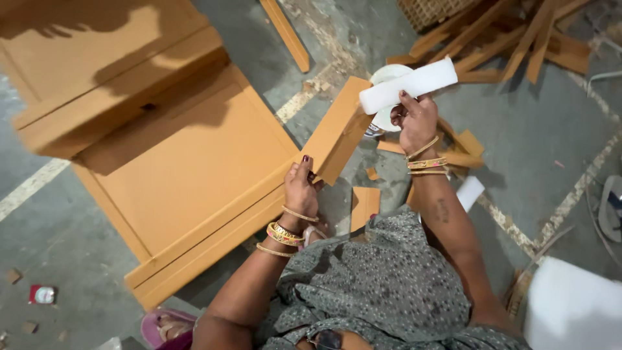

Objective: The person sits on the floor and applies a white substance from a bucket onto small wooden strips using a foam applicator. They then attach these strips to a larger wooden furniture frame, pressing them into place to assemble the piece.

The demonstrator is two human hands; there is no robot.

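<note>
The floor [551, 129] here is grey concrete, scuffed and crossed by worn pale painted lines, with small offcuts and chips strewn about. A big orange-brown wooden panel frame [175, 175] lies flat on it, taking up most of the left side, a shadow falling across its upper part. At the far end there is a heap of wooden strips [512, 32] piled loosely, and one single strip [285, 32] lies apart nearer the frame. A white round container [383, 97] sits on the ground just past the person's hands.

The person crouches over the work. The left hand [301, 188] is lowered near the frame's corner, fingers pinched on the near end of a flat wooden board [337, 129], which slants up and away from the frame's edge. The right hand [418, 120] is raised further out, closed around a white rectangular block [408, 84] held level above the container. Bangles ring both wrists.
</note>
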